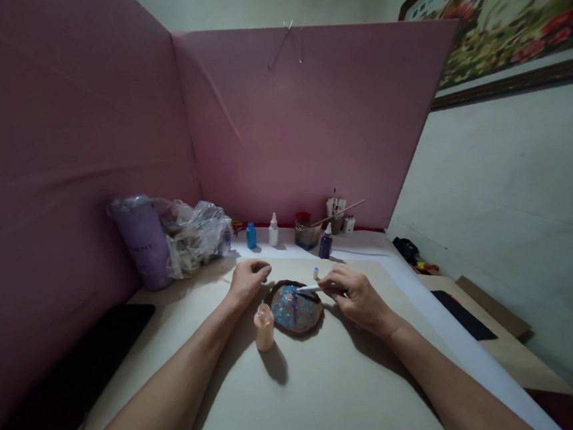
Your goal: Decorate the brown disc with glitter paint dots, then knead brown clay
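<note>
A round brown clay-like disc (303, 317) with a raised rim lies on the table, its face partly covered with blue and purple glittery patches. My right hand (356, 296) is closed on a slim white paintbrush (310, 288), whose tip reaches the upper middle of the disc. At the disc's upper left edge is my left hand (249, 282), fingers curled together; nothing shows in them, and I cannot tell whether they touch the rim. An uncapped peach-coloured bottle (264, 331) stands at the disc's left. Just beyond the disc is a small white-and-blue cap (316, 272).
Along the back stand a blue bottle (251, 236), a white dropper bottle (273, 231), a jar (306, 233) with a brush across it, a purple bottle (326, 243) and a brush holder (337, 222). At left are a purple tumbler (143, 244) and plastic bags (195, 236). Pink panels (308, 119) enclose two sides.
</note>
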